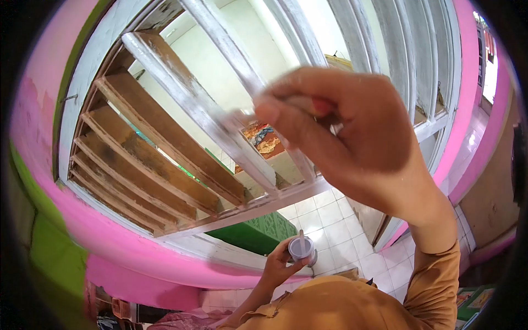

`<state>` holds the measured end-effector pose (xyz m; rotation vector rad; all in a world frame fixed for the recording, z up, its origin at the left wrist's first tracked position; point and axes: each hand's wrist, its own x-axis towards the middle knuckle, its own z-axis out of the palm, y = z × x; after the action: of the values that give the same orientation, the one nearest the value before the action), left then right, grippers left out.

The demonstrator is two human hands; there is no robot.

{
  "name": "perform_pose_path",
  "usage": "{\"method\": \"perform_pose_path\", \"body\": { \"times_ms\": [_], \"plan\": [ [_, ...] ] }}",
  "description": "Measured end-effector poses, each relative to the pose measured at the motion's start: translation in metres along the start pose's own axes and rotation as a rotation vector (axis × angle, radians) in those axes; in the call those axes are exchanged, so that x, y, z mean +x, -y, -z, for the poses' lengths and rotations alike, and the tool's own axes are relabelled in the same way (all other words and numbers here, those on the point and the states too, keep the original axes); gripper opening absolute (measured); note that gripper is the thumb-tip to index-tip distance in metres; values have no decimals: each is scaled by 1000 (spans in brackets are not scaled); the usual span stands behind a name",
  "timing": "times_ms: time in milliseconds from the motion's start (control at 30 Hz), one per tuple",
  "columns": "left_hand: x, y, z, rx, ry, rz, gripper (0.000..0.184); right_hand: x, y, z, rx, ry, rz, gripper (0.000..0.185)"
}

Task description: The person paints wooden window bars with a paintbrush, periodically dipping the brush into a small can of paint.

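Note:
My right hand (352, 126) is raised close to the camera, its fingers pinched round a paintbrush (239, 118) blurred by motion. The bristles meet a slat (192, 102) that is partly white and partly bare brown. Below, my left hand (279, 264) holds a small cup of pale paint (301, 248) with a stick standing in it. Slats at the left (159, 118) show bare brown wood, while those at the right (385, 49) are white or greyish.
A pink wall (143, 280) with a green edge surrounds the slatted frame. Beyond the slats are a room with white walls, colourful cloth (264, 140) and a green patterned surface (256, 234). White floor tiles (330, 225) lie below. A doorway stands at the far right.

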<state>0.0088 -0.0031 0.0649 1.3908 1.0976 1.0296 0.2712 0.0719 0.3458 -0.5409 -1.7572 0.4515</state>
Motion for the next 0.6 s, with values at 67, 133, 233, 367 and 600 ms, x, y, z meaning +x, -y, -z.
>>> {"method": "perform_pose_path", "body": {
  "times_ms": [67,133,233,367,600],
  "plan": [
    [0,-1,-2,-6,7,-2,66,2,-1,-2,31,-80,38,15],
    [3,-1,-3,-21,10,-14,66,1,-2,-2,23,-90,51,15],
    [2,4,-3,-25,-3,-9,67,-9,-10,-5,-227,84,93,16],
    [3,5,-2,-34,13,0,68,1,-11,-13,-90,-96,202,14],
    [3,8,2,-45,-6,-3,68,-7,-1,-7,-256,68,29,16]
  ]
}}
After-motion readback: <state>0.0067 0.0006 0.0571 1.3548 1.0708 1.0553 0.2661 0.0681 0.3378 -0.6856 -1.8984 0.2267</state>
